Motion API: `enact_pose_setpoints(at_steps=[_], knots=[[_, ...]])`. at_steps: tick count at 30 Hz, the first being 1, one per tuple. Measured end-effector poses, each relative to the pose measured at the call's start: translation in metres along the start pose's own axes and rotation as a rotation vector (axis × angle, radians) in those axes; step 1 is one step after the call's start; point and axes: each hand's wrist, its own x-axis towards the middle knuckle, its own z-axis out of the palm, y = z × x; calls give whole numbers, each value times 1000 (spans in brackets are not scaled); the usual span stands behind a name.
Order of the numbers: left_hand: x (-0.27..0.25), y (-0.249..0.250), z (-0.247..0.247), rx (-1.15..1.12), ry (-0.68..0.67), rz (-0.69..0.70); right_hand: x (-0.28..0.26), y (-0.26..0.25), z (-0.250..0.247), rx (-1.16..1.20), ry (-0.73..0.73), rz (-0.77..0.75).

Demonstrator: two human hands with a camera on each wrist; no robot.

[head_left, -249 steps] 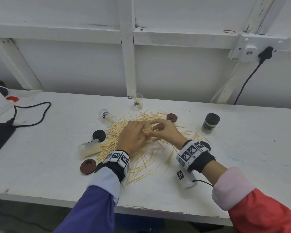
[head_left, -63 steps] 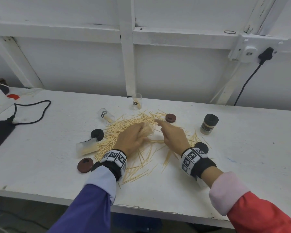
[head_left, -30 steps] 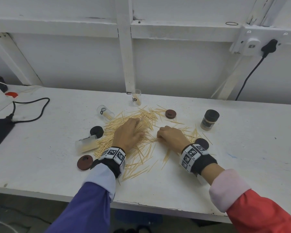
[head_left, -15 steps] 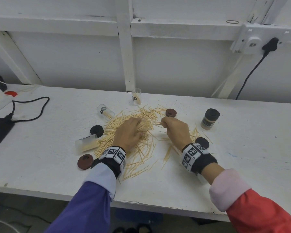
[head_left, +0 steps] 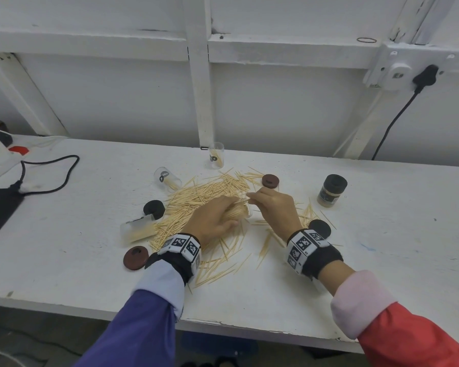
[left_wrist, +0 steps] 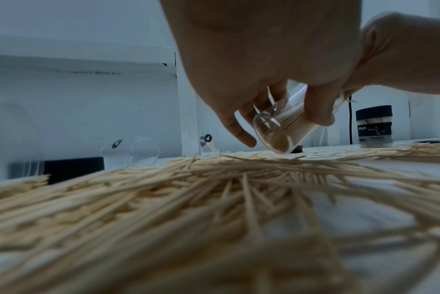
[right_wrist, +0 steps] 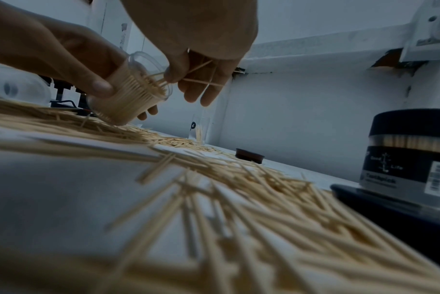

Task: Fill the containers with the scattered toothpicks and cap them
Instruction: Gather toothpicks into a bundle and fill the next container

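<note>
Currently my left hand (head_left: pixel 214 218) grips a tilted clear plastic container (right_wrist: pixel 128 99); my right hand (head_left: pixel 274 207), at 3 o'clock, pinches thin wooden toothpicks (right_wrist: pixel 198 74) at its mouth.

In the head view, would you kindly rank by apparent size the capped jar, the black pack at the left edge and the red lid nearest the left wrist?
1. Black pack, clearly largest.
2. Capped jar.
3. Red lid, close to the jar; it lies nearer the camera, so that ranking is unsure.
</note>
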Motion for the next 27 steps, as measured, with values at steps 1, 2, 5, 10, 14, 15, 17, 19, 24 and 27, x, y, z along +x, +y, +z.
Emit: enact_pose_setpoints(at_steps=[1, 2, 5, 10, 14, 15, 17, 19, 24, 27], knots=[[0, -1, 0, -7, 1, 5, 0, 0, -1, 23, 6, 3], [0, -1, 0, -13, 4, 10, 0, 0, -1, 41, 6, 3], [-1, 0, -1, -27, 4, 17, 0, -2, -1, 67, -17, 32], [-1, 1, -1, -26, -13, 28, 0, -2, 0, 84, -71, 17], [-1, 2, -1, -26, -28, 17, 1, 1, 1, 115, -107, 43], [-1, 1, -1, -28, -29, 18, 0, 2, 2, 125, -117, 52], [-1, 1, 0, -29, -31, 18, 0, 3, 2, 149, -132, 53], [0, 0, 0, -21, -28, 10, 0, 4, 3, 165, -144, 43], [0, 0, 0, -23, -21, 3, -1, 7, 3, 152, -169, 23], [0, 1, -1, -22, -20, 7, 0, 6, 1, 147, -156, -8]])
